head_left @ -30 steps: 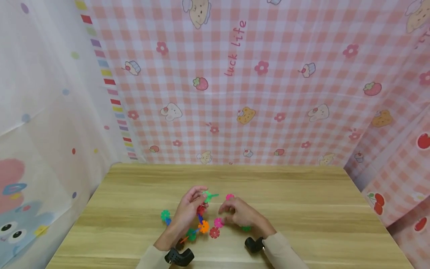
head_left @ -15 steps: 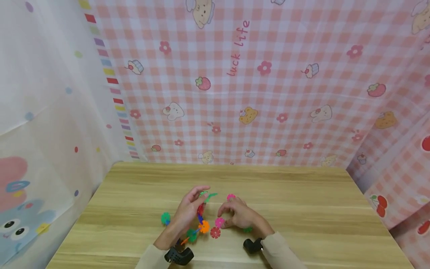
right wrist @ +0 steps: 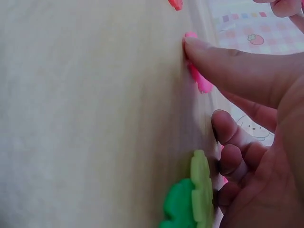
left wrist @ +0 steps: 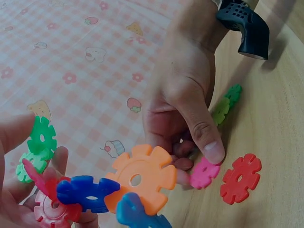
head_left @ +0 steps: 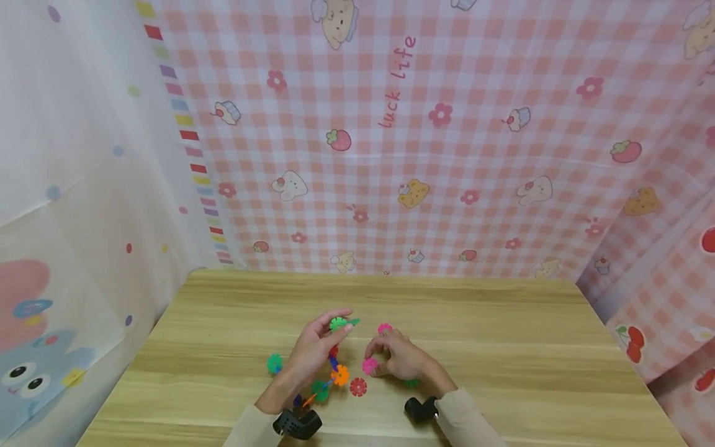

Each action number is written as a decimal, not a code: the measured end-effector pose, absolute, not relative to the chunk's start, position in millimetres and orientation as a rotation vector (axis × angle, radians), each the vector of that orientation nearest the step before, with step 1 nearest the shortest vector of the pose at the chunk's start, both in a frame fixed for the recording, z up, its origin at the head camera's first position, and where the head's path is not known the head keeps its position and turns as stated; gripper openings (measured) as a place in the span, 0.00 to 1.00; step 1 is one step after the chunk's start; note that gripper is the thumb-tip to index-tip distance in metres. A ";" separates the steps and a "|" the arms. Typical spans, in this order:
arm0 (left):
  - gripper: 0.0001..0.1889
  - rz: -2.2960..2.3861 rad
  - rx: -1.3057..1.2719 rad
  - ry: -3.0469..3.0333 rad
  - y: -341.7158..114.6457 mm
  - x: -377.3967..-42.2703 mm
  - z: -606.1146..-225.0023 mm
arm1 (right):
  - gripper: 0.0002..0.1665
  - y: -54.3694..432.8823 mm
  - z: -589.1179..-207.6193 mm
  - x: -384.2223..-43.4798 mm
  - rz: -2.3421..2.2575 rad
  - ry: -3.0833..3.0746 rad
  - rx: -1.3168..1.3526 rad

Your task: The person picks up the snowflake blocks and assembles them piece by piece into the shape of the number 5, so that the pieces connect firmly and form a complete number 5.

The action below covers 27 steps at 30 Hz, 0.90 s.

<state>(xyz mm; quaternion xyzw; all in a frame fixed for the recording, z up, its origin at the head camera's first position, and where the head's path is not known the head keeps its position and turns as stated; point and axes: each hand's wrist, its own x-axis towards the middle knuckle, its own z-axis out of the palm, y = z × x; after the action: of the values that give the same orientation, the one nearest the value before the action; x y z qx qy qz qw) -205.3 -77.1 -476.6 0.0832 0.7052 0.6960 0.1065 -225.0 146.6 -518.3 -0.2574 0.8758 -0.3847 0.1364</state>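
My left hand (head_left: 307, 354) holds one end of a chain of notched plastic snowflake discs, with a green disc (head_left: 337, 323) and another green one at its fingertips. From there the chain runs through red discs (left wrist: 56, 209), a blue disc (left wrist: 88, 194) and an orange disc (head_left: 339, 375) toward the wrist, where the forearm partly hides it. My right hand (head_left: 402, 357) pinches a pink snowflake disc (head_left: 369, 365) between thumb and index finger, close over the table. A loose red disc (head_left: 358, 387) lies flat just in front of it.
Another pink disc (head_left: 384, 327) lies beyond the right hand. Beside that hand's palm are a yellow-green disc (right wrist: 202, 185) and a darker green disc (right wrist: 179, 204). A green disc (head_left: 274, 364) shows left of the left forearm. Curtains hang behind the wooden table (head_left: 475, 316).
The right hand has taken hold of the pink disc and shifted it slightly away from the loose red disc. The green discs at the left fingertips have turned.
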 end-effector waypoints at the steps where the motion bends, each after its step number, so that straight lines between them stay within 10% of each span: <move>1: 0.19 2.055 0.244 2.064 -77.3 -205.5 -476.8 | 0.13 146.7 -518.1 -224.9 -1.119 2.535 -0.747; 27: 0.19 2.085 0.282 2.034 -78.4 -208.1 -476.7 | 0.07 150.2 -494.8 -222.1 -1.703 2.439 -0.426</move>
<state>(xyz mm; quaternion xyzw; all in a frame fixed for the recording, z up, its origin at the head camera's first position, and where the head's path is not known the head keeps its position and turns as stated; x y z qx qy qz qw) -208.1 -78.4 -476.7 0.0958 0.6911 0.7083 0.1074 -222.1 150.2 -494.8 -0.1413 0.8097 -0.5654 0.0682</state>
